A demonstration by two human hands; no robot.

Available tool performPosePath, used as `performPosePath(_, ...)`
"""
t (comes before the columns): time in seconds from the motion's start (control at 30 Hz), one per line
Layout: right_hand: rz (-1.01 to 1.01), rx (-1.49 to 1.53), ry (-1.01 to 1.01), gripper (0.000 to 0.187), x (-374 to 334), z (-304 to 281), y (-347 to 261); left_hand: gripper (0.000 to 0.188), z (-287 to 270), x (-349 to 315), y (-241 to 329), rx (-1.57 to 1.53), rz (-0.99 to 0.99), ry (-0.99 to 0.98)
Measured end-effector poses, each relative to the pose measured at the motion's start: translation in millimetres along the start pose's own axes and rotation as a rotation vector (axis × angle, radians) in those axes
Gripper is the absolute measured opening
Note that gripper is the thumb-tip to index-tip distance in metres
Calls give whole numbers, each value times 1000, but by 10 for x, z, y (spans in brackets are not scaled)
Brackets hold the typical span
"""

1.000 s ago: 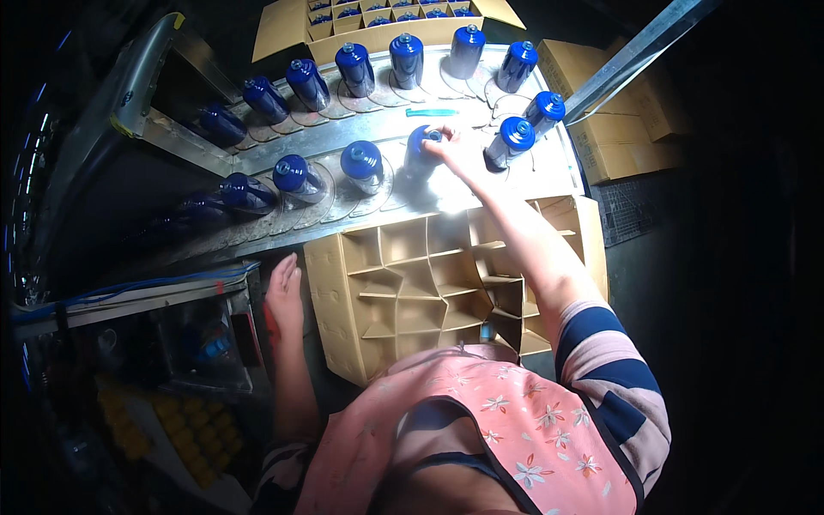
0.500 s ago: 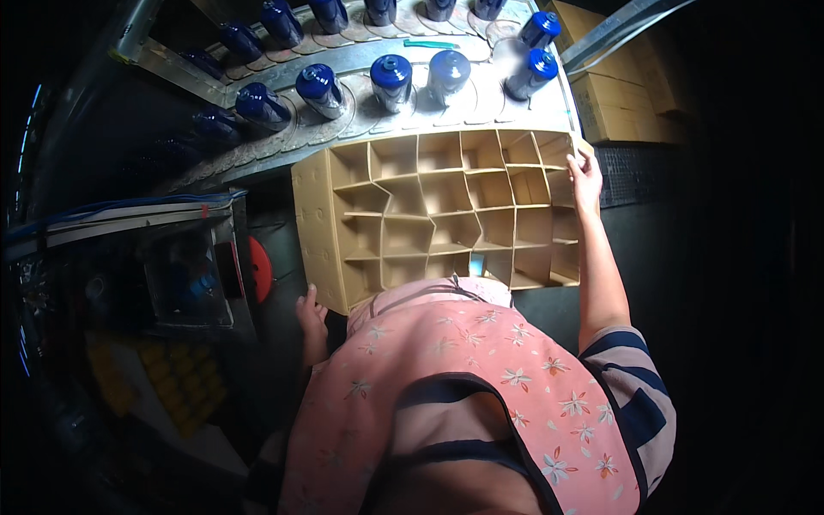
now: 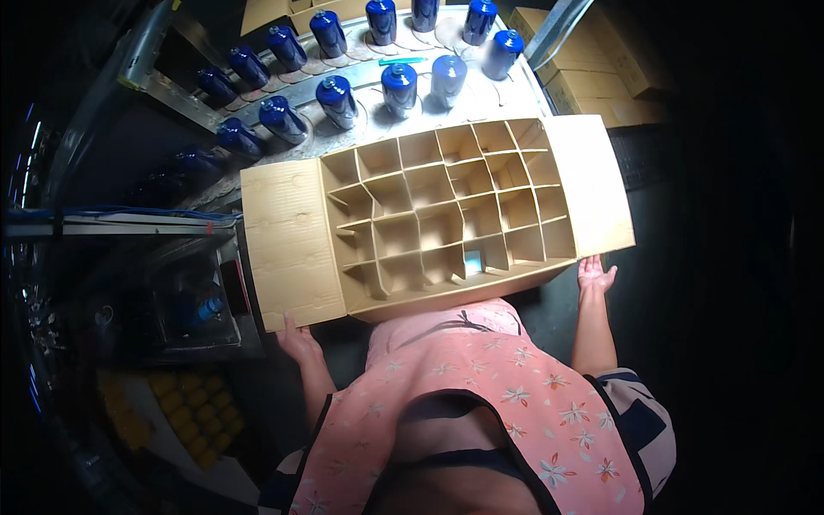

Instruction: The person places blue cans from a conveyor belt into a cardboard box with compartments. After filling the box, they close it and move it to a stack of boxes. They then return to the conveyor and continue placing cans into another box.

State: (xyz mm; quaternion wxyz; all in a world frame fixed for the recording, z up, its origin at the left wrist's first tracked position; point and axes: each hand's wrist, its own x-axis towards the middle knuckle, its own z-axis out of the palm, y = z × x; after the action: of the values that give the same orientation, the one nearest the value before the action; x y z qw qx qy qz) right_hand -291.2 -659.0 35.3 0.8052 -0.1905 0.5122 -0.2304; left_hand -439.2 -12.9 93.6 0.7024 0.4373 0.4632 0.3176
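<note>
An open cardboard box [image 3: 463,292] with a grid of cardboard dividers [image 3: 421,206] lies tilted in front of my apron. Its left flap [image 3: 287,240] and right flap [image 3: 592,180] are spread outward. My left hand [image 3: 302,343] is closed at the near corner of the left flap, one fingertip over the edge and the others partly hidden. Below the right flap's near edge, my right hand [image 3: 594,276] is open, palm up with the thumb apart; its fingertips reach the box's near right corner. A small light-blue piece [image 3: 473,262] shows in one near cell.
Shiny blue bottles [image 3: 399,90] stand in two rows on a metal conveyor [image 3: 369,129] beyond the box. A green pen-like stick [image 3: 402,61] lies between the rows. Cardboard cartons [image 3: 592,73] are at far right. A dark machine frame [image 3: 197,300] stands left, above yellow items [image 3: 193,403].
The box's right flap has swung outward, and the left flap lies flatter. My right hand has dropped from the far right corner to the near one. My left hand now touches the left flap.
</note>
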Motion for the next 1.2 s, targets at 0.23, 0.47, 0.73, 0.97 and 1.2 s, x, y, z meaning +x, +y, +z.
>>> performPosePath(0.23, -626, -1705, -689, 76, -645, 306, 48, 50, 482, -1439, -64, 1030, 553, -983)
performPosePath(0.47, -701, -1831, -842, 84, -194, 831, -166, 29, -430, -1675, -772, 174, 347, -96)
performPosePath(0.73, -216, -1292, -1295, 52, 957, 1631, -133, 109, -192, -3621, -2791, 55, -889, -180)
performPosePath(0.97, -268, -1113, -1239, 39, 1333, 970, -251, 87, -90, -4291, -3512, -83, -761, -107)
performPosePath(1.2, -459, -1227, -1062, 71, 260, -203, 234, 15, -1519, -3799, -2310, -89, -153, 273)
